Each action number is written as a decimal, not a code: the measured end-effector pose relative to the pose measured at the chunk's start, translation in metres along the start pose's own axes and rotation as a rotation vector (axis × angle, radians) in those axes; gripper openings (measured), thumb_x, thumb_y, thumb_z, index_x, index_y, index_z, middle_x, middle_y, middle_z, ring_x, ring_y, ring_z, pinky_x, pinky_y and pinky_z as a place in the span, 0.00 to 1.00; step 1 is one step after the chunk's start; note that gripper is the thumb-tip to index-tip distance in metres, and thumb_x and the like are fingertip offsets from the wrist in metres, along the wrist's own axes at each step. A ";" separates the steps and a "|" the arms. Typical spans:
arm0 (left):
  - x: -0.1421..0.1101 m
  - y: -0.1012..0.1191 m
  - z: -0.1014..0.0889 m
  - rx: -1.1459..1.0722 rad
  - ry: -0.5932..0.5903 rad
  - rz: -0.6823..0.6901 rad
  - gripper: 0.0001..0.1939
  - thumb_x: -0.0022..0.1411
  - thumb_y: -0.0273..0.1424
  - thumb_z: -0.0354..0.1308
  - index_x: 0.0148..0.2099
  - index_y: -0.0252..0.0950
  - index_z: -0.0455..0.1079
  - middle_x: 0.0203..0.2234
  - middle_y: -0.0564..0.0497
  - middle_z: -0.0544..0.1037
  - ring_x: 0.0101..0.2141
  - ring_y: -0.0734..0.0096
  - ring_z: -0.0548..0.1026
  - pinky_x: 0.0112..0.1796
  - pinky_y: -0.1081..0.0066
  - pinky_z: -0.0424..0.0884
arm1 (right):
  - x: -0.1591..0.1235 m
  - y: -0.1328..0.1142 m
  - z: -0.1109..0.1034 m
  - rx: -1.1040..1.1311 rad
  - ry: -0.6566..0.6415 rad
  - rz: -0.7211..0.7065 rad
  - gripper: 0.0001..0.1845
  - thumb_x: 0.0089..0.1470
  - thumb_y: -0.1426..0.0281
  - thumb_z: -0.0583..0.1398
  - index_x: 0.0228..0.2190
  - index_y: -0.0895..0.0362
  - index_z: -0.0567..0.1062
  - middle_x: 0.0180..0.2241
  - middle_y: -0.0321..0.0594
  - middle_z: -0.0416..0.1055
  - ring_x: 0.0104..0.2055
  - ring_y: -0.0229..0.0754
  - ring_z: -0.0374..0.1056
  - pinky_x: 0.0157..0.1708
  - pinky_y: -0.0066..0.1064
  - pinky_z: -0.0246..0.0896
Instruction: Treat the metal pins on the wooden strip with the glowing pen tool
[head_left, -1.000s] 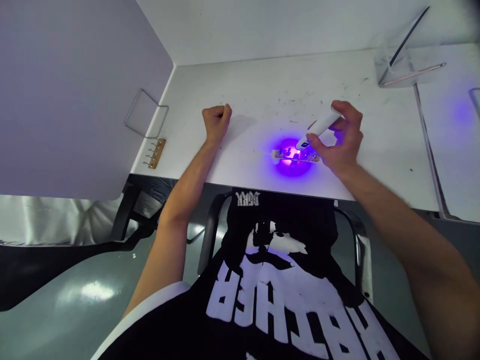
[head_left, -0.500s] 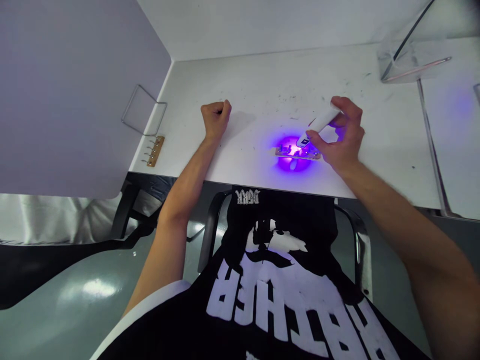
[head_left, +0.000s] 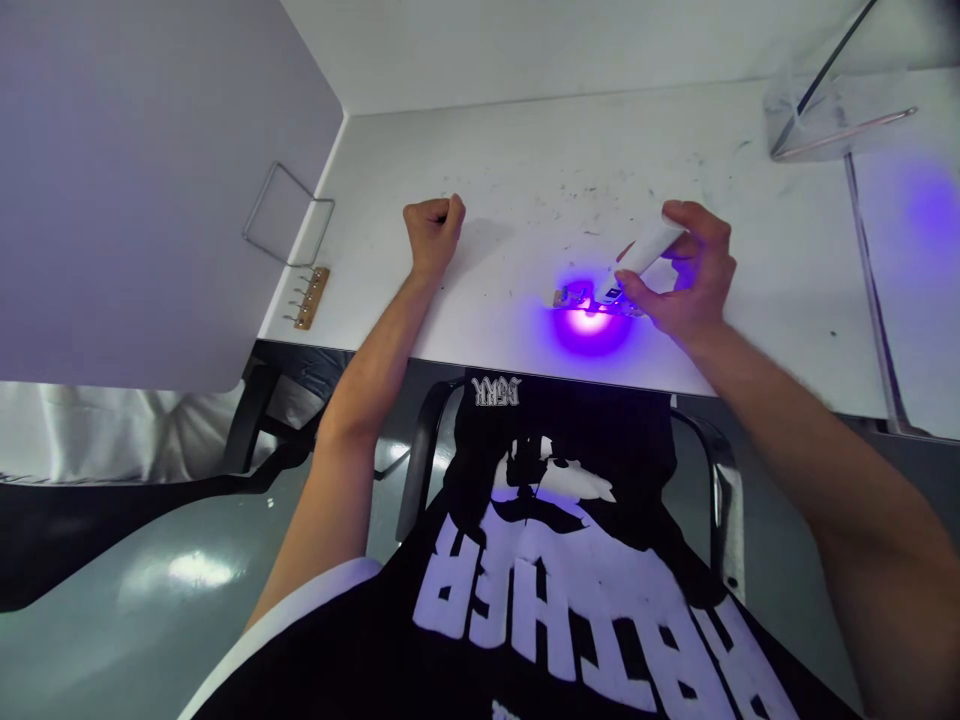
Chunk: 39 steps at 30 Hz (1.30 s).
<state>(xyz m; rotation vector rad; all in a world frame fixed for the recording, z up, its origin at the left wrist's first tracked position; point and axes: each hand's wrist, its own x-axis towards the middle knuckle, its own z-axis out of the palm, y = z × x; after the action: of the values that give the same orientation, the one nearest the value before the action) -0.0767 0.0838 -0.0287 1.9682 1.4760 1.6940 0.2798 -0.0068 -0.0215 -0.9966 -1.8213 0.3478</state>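
My right hand (head_left: 694, 275) grips a white pen-shaped UV lamp (head_left: 637, 258), its lit tip pointing down and left at a small brown circuit strip (head_left: 571, 297) lying on the white table (head_left: 525, 180). A bright purple glow covers the strip and the table in front of it. My left hand (head_left: 433, 232) rests on the table as a closed fist, well left of the strip, with nothing visible in it.
A second brown strip with metal pins (head_left: 309, 298) lies at the table's left edge, beside a wire bracket (head_left: 289, 215) of the grey divider panel (head_left: 135, 180). A clear acrylic stand (head_left: 832, 100) sits at the back right. A purple reflection shows on the right panel (head_left: 930, 205).
The lamp's tip has dropped closer to the strip and the glow has grown brighter at its near edge. My left fist has stayed in place.
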 end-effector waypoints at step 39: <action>-0.029 0.063 0.017 0.113 -0.653 0.393 0.24 0.73 0.52 0.50 0.50 0.40 0.76 0.28 0.52 0.77 0.28 0.76 0.73 0.32 0.72 0.65 | 0.003 0.004 0.003 0.035 0.062 -0.006 0.41 0.50 0.54 0.68 0.62 0.43 0.61 0.64 0.34 0.58 0.47 0.31 0.74 0.50 0.29 0.79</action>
<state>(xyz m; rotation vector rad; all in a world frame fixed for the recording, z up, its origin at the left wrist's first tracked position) -0.0235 0.0382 -0.0127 2.6489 1.0062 0.9023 0.2792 -0.0012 -0.0235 -0.9672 -1.7566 0.3401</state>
